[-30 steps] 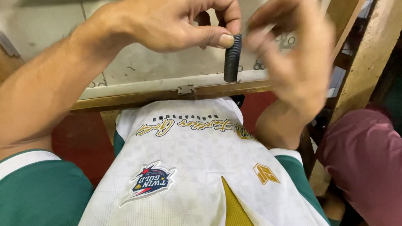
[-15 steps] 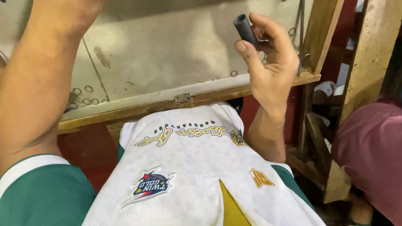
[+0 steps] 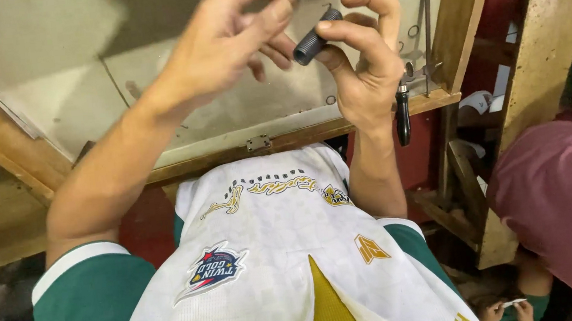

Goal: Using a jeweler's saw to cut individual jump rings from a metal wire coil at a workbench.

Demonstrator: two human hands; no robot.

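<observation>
Two hands, one threaded piece

Both hands are raised over the far worktop (image 3: 79, 83). The right hand (image 3: 365, 67) pinches a short dark threaded cylinder (image 3: 315, 37) between thumb and fingertips, gripping its right end. The left hand (image 3: 231, 39) hovers just beside it, fingers loosely curled and holding nothing. The piece looks rigid, small and light; its ridges should give good purchase. No containers show. A black-handled tool (image 3: 402, 109) hangs at the bench edge.
</observation>
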